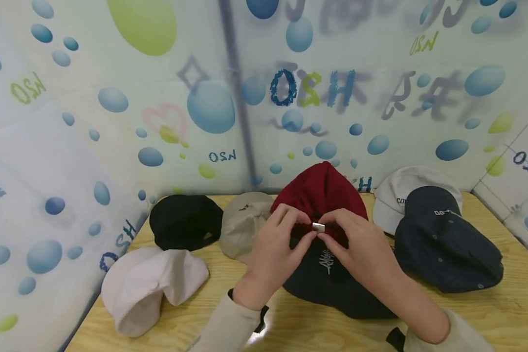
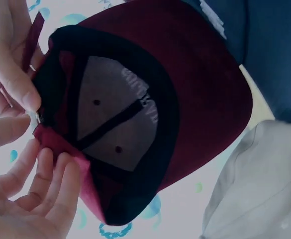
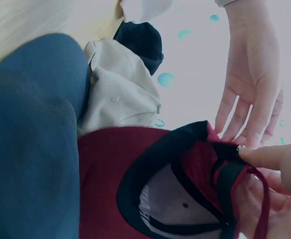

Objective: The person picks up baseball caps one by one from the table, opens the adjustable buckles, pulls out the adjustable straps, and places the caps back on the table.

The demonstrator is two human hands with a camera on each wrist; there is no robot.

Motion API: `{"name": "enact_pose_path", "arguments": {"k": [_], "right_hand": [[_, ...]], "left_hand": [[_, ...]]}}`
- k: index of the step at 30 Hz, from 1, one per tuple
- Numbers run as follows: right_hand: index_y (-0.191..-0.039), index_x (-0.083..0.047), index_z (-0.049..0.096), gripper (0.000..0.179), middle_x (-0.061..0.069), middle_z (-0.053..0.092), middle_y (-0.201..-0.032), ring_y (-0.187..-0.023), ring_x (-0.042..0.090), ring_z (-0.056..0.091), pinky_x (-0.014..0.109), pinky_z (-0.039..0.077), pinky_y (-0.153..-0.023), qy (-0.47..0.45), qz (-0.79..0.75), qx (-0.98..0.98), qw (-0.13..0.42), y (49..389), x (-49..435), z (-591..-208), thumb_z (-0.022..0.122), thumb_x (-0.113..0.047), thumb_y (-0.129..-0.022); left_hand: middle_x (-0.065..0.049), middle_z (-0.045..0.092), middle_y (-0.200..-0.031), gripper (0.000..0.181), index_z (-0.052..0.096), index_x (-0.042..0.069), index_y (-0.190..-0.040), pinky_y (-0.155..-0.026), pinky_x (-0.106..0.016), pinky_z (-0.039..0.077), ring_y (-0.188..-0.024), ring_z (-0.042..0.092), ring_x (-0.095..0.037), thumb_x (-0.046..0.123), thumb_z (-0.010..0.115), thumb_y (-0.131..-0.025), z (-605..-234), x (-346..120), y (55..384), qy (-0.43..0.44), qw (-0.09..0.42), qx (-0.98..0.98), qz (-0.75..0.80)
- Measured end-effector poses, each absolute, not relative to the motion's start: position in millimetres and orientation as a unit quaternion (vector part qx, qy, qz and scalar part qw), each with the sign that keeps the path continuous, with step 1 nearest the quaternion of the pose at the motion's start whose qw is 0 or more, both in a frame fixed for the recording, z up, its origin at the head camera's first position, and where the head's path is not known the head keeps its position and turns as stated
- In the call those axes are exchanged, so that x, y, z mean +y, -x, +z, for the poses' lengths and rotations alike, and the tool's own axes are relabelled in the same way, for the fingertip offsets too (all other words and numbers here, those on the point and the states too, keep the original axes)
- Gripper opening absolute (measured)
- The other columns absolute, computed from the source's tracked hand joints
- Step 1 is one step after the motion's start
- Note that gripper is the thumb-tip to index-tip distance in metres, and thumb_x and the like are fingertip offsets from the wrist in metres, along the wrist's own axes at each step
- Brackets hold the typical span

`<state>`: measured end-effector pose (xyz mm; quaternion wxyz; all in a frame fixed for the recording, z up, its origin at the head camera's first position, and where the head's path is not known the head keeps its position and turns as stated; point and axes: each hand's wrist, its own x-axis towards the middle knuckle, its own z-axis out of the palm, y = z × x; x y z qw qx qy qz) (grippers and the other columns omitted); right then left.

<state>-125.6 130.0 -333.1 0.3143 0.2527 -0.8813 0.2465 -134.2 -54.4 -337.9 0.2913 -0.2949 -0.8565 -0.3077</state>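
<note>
A dark red baseball cap (image 1: pixel 323 188) is held up over the table, its grey lining and black sweatband showing in both wrist views. At its back strap sits a small silver buckle (image 1: pixel 319 227). My left hand (image 1: pixel 275 239) pinches the cap's edge beside the buckle with thumb and index finger. On the other side, my right hand (image 1: pixel 363 244) pinches the strap at the buckle. The loose strap end (image 3: pixel 262 204) hangs by the right hand in the right wrist view. Below both hands lies a black cap with white lettering (image 1: pixel 327 266).
On the wooden table (image 1: pixel 308 332) lie a white cap (image 1: pixel 134 288), a black cap (image 1: pixel 182 222) and a beige cap (image 1: pixel 242 225) to the left. To the right, a navy cap (image 1: pixel 444 244) overlaps a light grey cap (image 1: pixel 411 190). A patterned cloth (image 1: pixel 211 107) backs the table.
</note>
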Motion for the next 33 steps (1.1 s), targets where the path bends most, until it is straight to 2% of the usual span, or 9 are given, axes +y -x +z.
{"name": "enact_pose_path", "arguments": {"k": [5, 8, 11, 17, 21, 28, 33], "right_hand": [[-0.102, -0.011, 0.070, 0.030, 0.000, 0.074, -0.094, -0.072, 0.006, 0.066, 0.020, 0.057, -0.065, -0.251, 0.356, -0.866, 0.245, 129.2, 132.2, -335.3, 0.083, -0.003, -0.076], [-0.105, -0.010, 0.071, 0.023, 0.003, 0.075, -0.097, -0.075, 0.005, 0.070, 0.019, 0.057, -0.067, -0.252, 0.424, -0.849, 0.189, 130.4, 135.1, -335.8, 0.076, 0.000, -0.084], [-0.107, -0.008, 0.072, 0.019, 0.005, 0.075, -0.098, -0.073, 0.003, 0.068, 0.019, 0.056, -0.064, -0.252, 0.460, -0.837, 0.159, 130.8, 137.7, -335.6, 0.067, 0.001, -0.091], [-0.106, -0.008, 0.072, 0.018, 0.006, 0.075, -0.097, -0.078, 0.005, 0.072, 0.019, 0.058, -0.071, -0.247, 0.484, -0.827, 0.145, 132.8, 136.9, -337.4, 0.072, -0.003, -0.089], [-0.104, -0.007, 0.071, 0.015, 0.008, 0.074, -0.096, -0.079, 0.004, 0.071, 0.019, 0.058, -0.072, -0.238, 0.514, -0.815, 0.125, 135.7, 137.1, -338.7, 0.071, -0.003, -0.090], [-0.103, -0.005, 0.067, 0.012, 0.010, 0.071, -0.097, -0.082, 0.002, 0.070, 0.019, 0.058, -0.074, -0.224, 0.519, -0.816, 0.117, 138.8, 135.9, -335.4, 0.069, -0.003, -0.091], [-0.102, -0.007, 0.070, 0.015, 0.007, 0.072, -0.096, -0.081, 0.007, 0.072, 0.019, 0.058, -0.073, -0.208, 0.479, -0.842, 0.132, 136.7, 132.5, -333.6, 0.075, -0.006, -0.088]], "left_hand": [[-0.005, 0.058, -0.102, 0.026, 0.056, 0.010, -0.104, -0.080, -0.023, 0.057, -0.090, 0.062, -0.013, 0.021, 0.075, -0.090, -343.5, -50.6, 137.0, 0.274, 0.251, -0.860, -0.349], [-0.007, 0.058, -0.101, 0.027, 0.056, 0.008, -0.103, -0.086, -0.026, 0.058, -0.092, 0.061, -0.014, 0.020, 0.076, -0.089, -345.7, -49.4, 139.0, 0.259, 0.231, -0.855, -0.385], [-0.008, 0.059, -0.101, 0.028, 0.057, 0.006, -0.102, -0.088, -0.027, 0.058, -0.094, 0.062, -0.015, 0.019, 0.077, -0.088, -347.0, -48.6, 140.1, 0.250, 0.219, -0.850, -0.408], [-0.008, 0.060, -0.099, 0.026, 0.058, 0.007, -0.101, -0.087, -0.026, 0.059, -0.092, 0.064, -0.019, 0.016, 0.078, -0.087, -347.3, -47.1, 140.0, 0.243, 0.208, -0.851, -0.418], [-0.004, 0.061, -0.098, 0.023, 0.058, 0.009, -0.100, -0.083, -0.024, 0.059, -0.091, 0.064, -0.016, 0.013, 0.077, -0.087, -347.6, -46.5, 139.3, 0.241, 0.204, -0.848, -0.426], [-0.010, 0.062, -0.104, 0.020, 0.058, 0.005, -0.105, -0.085, -0.032, 0.060, -0.102, 0.068, -0.019, 0.003, 0.071, -0.089, -349.5, -46.5, 140.7, 0.232, 0.157, -0.794, -0.539], [-0.012, 0.061, -0.108, 0.019, 0.058, 0.003, -0.107, -0.086, -0.026, 0.059, -0.107, 0.068, -0.024, 0.000, 0.069, -0.091, -351.6, -47.8, 140.8, 0.237, 0.145, -0.772, -0.572]]}}
